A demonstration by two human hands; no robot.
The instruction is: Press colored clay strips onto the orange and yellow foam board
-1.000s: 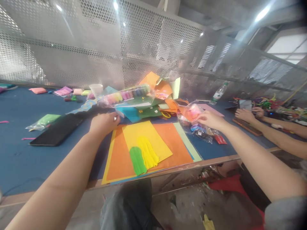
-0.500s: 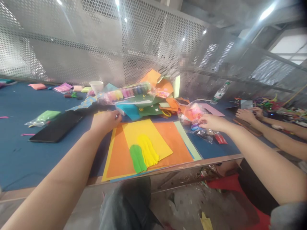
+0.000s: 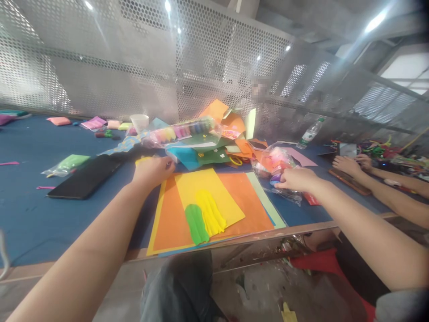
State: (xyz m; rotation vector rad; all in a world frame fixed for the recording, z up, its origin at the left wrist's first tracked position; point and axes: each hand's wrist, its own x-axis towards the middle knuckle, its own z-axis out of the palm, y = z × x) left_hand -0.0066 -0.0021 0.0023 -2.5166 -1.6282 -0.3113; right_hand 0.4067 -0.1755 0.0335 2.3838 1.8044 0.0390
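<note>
My left hand (image 3: pixel 154 171) is closed at the back left corner of the stacked coloured paper sheets (image 3: pixel 253 203); a small dark, shiny bit shows at its fingertips, too small to name. On top of a loose yellow sheet lie two flat, ridged pieces of modelling clay, one green (image 3: pixel 196 223) and one yellow (image 3: pixel 212 212). My right hand (image 3: pixel 298 180) reaches to a clear plastic bag (image 3: pixel 263 167) of coloured clay packets. Its fingers close on a blue and purple clay packet (image 3: pixel 276 180) at the bag's near side.
Behind the sheets are a heap of paper scraps (image 3: pixel 214 154) and a long clear pack of clay (image 3: pixel 182 129). A black tablet-like slab (image 3: pixel 85 179) lies left, near a white cup (image 3: pixel 140 120). At right are a water bottle (image 3: pixel 310 133) and another person's hands (image 3: pixel 348 165).
My right hand has moved slightly lower and closer over the blue and purple packet. The left hand keeps its place; the whole view has shifted a little.
</note>
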